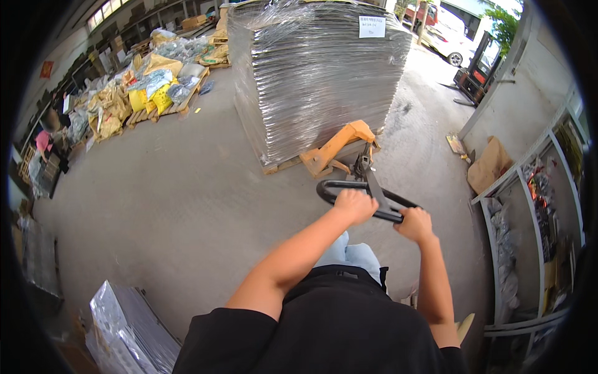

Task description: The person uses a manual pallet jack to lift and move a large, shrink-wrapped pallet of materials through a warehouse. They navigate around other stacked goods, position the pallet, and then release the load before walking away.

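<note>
On one black handle (pixel 389 215), two hands (pixel 356 207).

The wrapped stack (pixel 324 87) stands on a pallet (pixel 273 169) at far centre; the pallet jack (pixel 336 146) sits at its near side, with the handle (pixel 387 215) nearer still; piled sacks (pixel 161 98) lie far left; shelving (pixel 531 207) stands right; a forklift (pixel 476 80), far right.

Both hands close around the black loop handle (pixel 389 215) at your twelve o'clock, left hand (pixel 356 206) nearer eleven, right hand (pixel 413 224) nearer one. Beyond it, the orange pallet jack (pixel 339 146) meets a film-wrapped stack (pixel 324 81). Yellow sacks (pixel 161 98) lie at ten, a forklift (pixel 476 78) at one, metal shelving (pixel 529 323) at three.
</note>
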A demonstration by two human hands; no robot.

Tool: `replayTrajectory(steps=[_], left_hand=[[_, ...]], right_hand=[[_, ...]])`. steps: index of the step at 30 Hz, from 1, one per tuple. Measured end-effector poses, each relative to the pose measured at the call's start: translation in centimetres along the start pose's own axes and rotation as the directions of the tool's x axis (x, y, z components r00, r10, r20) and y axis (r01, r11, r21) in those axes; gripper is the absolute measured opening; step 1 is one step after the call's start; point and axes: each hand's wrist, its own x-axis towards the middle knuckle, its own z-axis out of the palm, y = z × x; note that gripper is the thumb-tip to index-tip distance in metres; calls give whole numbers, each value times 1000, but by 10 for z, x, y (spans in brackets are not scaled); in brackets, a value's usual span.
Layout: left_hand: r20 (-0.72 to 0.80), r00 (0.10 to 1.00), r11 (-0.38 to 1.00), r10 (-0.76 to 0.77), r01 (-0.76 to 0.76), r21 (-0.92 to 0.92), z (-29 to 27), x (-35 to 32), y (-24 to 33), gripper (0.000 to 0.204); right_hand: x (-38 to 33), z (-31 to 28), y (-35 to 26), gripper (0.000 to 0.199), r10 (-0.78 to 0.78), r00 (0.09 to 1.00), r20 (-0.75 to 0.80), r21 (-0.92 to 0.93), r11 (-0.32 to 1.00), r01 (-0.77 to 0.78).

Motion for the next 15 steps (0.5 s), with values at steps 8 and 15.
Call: replayTrajectory(steps=[8,15], left_hand=[[142,987,996,79,-83,19,-15,-45,-95,52],[143,958,969,248,-246,-30,-33,-41,-214,49]], right_hand=[[5,38,-111,25,177,981,84,-39,984,-174],[48,61,-229,29,359,932,50,-106,930,-352]])
